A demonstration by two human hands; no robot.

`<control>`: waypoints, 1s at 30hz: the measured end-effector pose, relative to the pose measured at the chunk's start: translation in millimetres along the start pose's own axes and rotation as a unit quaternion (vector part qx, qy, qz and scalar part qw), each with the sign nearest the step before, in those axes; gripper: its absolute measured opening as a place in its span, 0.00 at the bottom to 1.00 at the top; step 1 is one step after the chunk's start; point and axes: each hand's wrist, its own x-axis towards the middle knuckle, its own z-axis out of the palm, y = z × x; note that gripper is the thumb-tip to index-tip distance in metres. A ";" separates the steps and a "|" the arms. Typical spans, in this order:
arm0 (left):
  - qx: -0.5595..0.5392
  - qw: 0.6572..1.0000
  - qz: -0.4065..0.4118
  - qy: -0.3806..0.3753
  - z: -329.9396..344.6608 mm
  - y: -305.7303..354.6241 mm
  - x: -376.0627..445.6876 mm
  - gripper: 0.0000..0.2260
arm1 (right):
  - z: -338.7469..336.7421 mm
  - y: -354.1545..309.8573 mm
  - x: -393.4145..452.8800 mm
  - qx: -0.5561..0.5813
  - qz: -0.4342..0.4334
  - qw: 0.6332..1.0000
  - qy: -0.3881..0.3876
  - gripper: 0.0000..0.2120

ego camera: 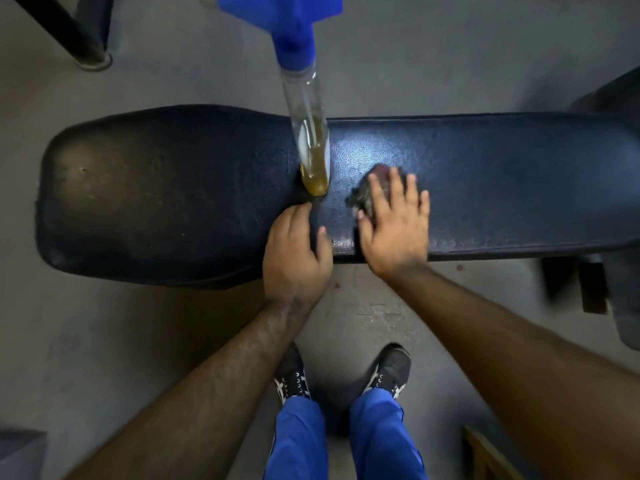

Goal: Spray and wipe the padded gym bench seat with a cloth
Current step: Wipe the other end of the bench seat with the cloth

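Right hand (394, 220) spread flat on cloth (363, 197) mid-bench, left hand (296, 258) curled over padded bench seat (156, 195) near edge, spray bottle (310, 133) upright at seam.

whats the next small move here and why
Probably slide the right hand and the cloth under it along the bench seat: the palm already presses it flat, and the spray bottle stands upright, unheld.

R hand (394, 223) flat on cloth (363, 195) | L hand (294, 251) on bench (519, 174) edge | spray bottle (310, 140) upright
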 end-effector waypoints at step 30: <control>-0.117 0.964 -0.229 0.071 -94.4 15.5 112.7 0.14 | -8.4 -61.0 100.9 0.015 -0.059 0.998 -0.031 0.31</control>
